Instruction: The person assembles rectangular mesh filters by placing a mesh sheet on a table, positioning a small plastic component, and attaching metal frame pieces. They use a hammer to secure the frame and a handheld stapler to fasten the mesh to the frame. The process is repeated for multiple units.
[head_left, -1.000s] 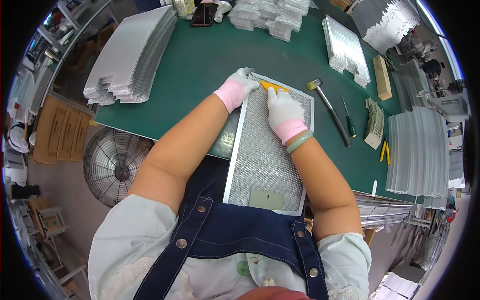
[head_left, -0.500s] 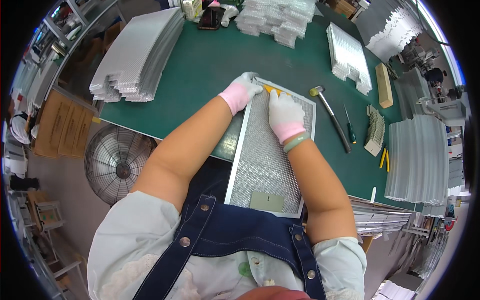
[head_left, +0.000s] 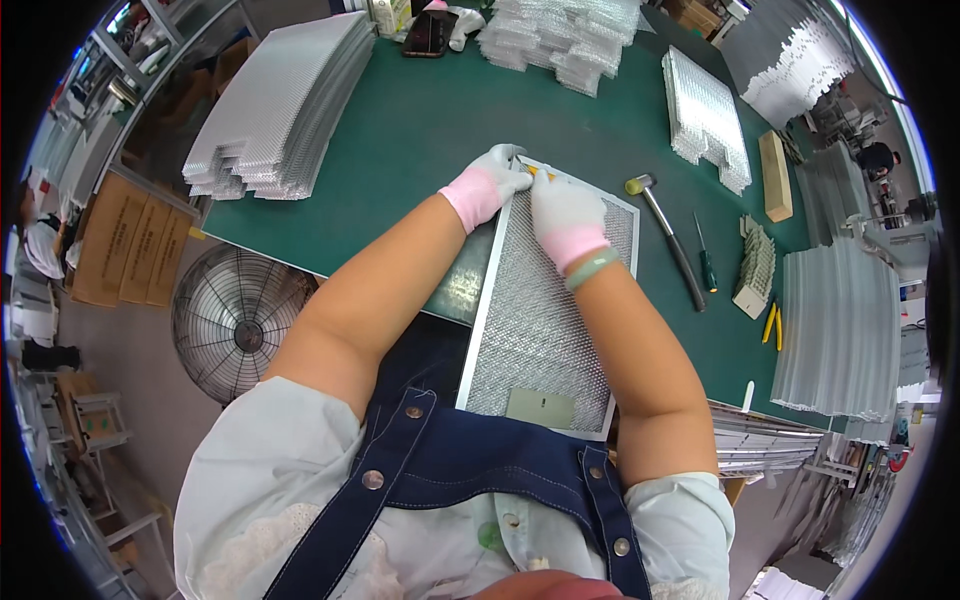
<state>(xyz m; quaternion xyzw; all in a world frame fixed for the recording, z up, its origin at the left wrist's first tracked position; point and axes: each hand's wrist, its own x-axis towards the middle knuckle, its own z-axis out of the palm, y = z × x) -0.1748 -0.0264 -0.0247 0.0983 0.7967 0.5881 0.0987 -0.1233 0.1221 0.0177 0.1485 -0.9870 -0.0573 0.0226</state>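
A framed metal mesh filter panel (head_left: 540, 320) lies lengthwise before me, its near end against my apron. My left hand (head_left: 490, 183), in a white glove with a pink cuff, grips the panel's far left corner. Gloved the same way, my right hand (head_left: 568, 215) lies over the mesh, fingers closed and bent toward that corner, close to the left fingertips. A small orange-yellow piece (head_left: 546, 174) shows at the right fingertips by the far frame edge; its kind cannot be made out. A grey-green plate (head_left: 540, 408) sits at the panel's near end.
On the green table (head_left: 420, 120), mesh stacks (head_left: 270, 110) rise at far left and back. To the right lie a hammer (head_left: 668, 240), a screwdriver (head_left: 706, 255), a plate stack (head_left: 755, 270), a wooden block (head_left: 774, 177) and yellow-handled pliers (head_left: 771, 324). A fan (head_left: 240, 330) stands left.
My right hand has shifted left along the panel's far edge, up to the left fingertips. Less of the orange-yellow piece shows. The left hand stays at the corner.
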